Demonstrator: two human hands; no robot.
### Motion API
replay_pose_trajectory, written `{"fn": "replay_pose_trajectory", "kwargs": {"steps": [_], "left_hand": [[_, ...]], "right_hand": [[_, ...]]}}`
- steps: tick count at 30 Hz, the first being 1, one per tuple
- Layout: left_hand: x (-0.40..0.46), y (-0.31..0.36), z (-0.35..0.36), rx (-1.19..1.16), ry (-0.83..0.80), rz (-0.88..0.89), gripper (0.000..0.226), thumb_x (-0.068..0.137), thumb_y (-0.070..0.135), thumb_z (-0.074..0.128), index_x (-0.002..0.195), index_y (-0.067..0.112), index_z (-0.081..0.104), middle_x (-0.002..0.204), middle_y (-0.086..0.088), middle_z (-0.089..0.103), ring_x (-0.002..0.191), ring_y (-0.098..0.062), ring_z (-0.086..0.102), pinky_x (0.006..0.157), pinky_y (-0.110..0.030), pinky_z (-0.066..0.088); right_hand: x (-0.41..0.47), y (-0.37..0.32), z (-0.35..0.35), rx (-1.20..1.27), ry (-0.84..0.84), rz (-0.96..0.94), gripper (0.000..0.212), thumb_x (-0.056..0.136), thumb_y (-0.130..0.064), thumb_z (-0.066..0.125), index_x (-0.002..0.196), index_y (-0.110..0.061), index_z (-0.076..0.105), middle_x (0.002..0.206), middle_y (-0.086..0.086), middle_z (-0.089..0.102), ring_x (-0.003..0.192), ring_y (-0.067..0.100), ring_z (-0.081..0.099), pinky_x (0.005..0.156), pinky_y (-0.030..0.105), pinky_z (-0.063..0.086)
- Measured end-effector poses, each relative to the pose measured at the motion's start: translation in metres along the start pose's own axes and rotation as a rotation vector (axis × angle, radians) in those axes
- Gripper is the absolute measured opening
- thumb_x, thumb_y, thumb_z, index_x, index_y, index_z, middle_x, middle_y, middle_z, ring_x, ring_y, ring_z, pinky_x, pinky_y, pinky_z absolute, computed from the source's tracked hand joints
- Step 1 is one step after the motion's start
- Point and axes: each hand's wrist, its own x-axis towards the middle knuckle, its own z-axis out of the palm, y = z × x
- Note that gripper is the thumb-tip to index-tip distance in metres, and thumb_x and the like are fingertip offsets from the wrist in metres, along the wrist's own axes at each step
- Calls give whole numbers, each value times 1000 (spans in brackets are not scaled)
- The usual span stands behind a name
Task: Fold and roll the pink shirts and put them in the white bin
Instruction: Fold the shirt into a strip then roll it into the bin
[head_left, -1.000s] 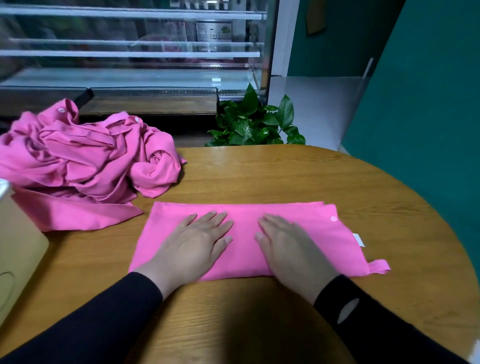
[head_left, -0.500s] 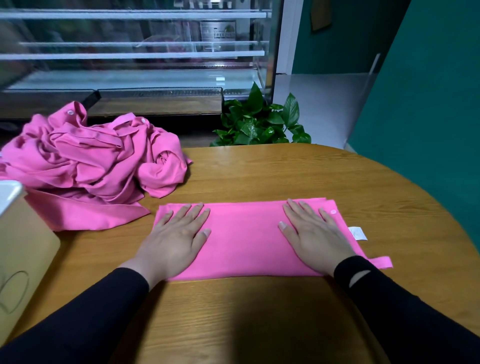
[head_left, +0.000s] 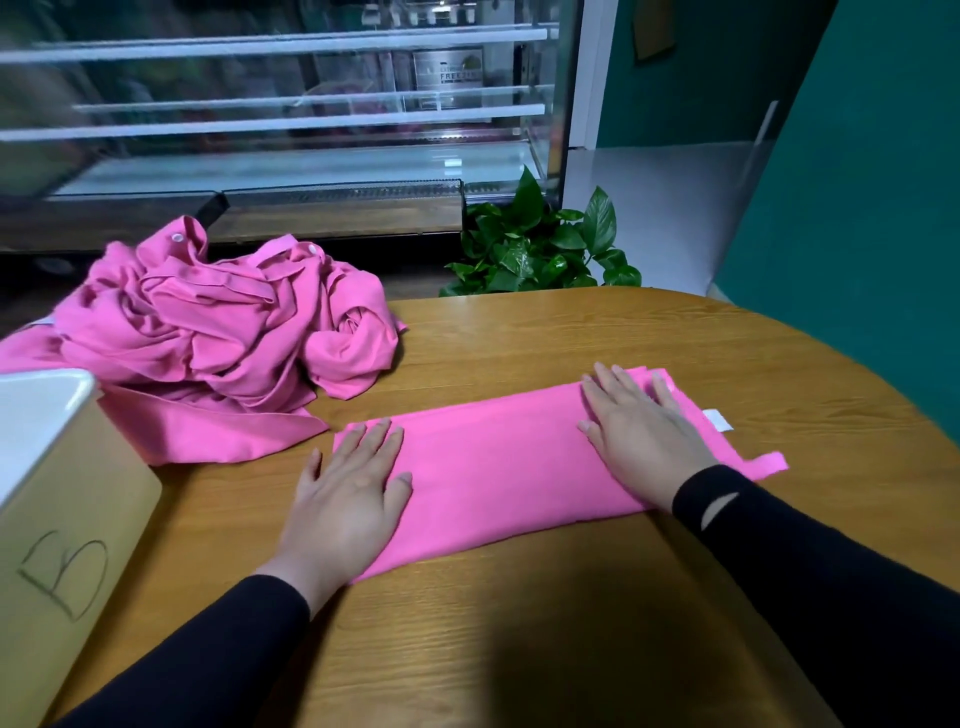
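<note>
You are at a rounded wooden table (head_left: 545, 332) in a green-walled room, with a glass display case (head_left: 291, 119) behind it and a leafy plant (head_left: 535, 244) just past the far edge. The folded shirt (head_left: 509, 462) lies as a long flat band directly under your hands. Your left hand (head_left: 348, 499) rests flat on its left end, fingers straight and slightly spread; your right hand (head_left: 644, 436) lies flat on its right end, fingers straight and pinching nothing. A white label (head_left: 718, 420) and a small pink tab (head_left: 769, 462) stick out just beyond your right hand.

Past your left hand, farther from you, sits the pile of shirts (head_left: 208, 338) not yet folded. The bin (head_left: 57, 488), marked with a hand-drawn B, stands to the outside of your left forearm, well within reach.

The cloth looks thin, soft and very light, so it should crease easily and slide on the smooth wood. Judging by the flat band, folding seems finished and rolling comes next. Take hold of one short end with thumbs under the edge and fingers on top, tuck the loose tab in, and keep the roll tight, since limp fabric will likely spring loose once you let go.
</note>
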Motion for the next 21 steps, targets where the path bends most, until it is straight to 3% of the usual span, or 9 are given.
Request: {"fn": "replay_pose_trajectory", "kwargs": {"steps": [2, 4, 6, 9, 12, 14, 17, 21], "left_hand": [[-5, 10, 1, -10, 26, -69, 76, 88, 61, 6, 158, 33, 19, 166, 14, 11, 153, -9, 3, 123, -50, 10], [-10, 25, 3, -7, 53, -161, 67, 96, 55, 17, 158, 30, 21, 166, 10, 13, 154, -13, 6, 121, -54, 12], [-18, 44, 4, -2, 81, -260, 64, 98, 51, 23, 157, 28, 22, 166, 7, 16, 154, -18, 9, 119, -57, 16], [-32, 66, 7, 61, 58, -296, 62, 98, 51, 25, 154, 27, 31, 162, -1, 28, 148, -28, 22, 109, -57, 28], [-51, 59, 3, 113, 145, -134, 51, 95, 52, 35, 136, 33, 58, 138, -2, 59, 116, -29, 54, 86, -48, 41], [-70, 36, 5, 58, 207, 55, 47, 96, 53, 37, 128, 35, 66, 127, 5, 65, 102, -23, 58, 79, -41, 41], [-102, 2, 8, -67, 166, 341, 47, 100, 57, 38, 132, 34, 64, 129, 12, 61, 106, -11, 55, 86, -34, 36], [-119, -3, 10, -171, 129, 427, 47, 93, 57, 54, 135, 37, 60, 126, 19, 55, 113, -4, 51, 95, -24, 31]], "right_hand": [[-15, -43, 1, 102, 184, -60, 51, 107, -42, 28, 154, -24, 34, 164, -2, 25, 152, 14, 21, 125, 50, 11], [-43, -94, 12, 246, 264, -117, 49, 101, -44, 31, 141, -28, 53, 152, -6, 49, 142, 12, 41, 119, 54, 27], [-69, -132, 32, 293, 235, -119, 48, 95, -48, 35, 135, -33, 56, 144, -9, 55, 138, 14, 47, 112, 59, 34], [-90, -136, 48, 314, 196, -88, 46, 94, -54, 37, 132, -37, 57, 148, -12, 52, 143, 14, 42, 110, 60, 37], [-93, -100, 46, 418, 189, -135, 46, 96, -55, 32, 121, -34, 65, 148, -18, 50, 146, 1, 30, 119, 49, 29], [-95, -75, 45, 448, 173, -156, 45, 96, -57, 28, 111, -36, 65, 146, -25, 50, 144, -10, 23, 122, 45, 21], [-101, -49, 47, 424, 208, -142, 49, 98, -62, 24, 105, -39, 66, 139, -29, 54, 143, -10, 25, 122, 48, 15], [-128, -38, 46, 389, 392, -250, 33, 101, -46, 43, 103, -33, 73, 123, -17, 64, 126, 5, 53, 112, 47, 35]]}}
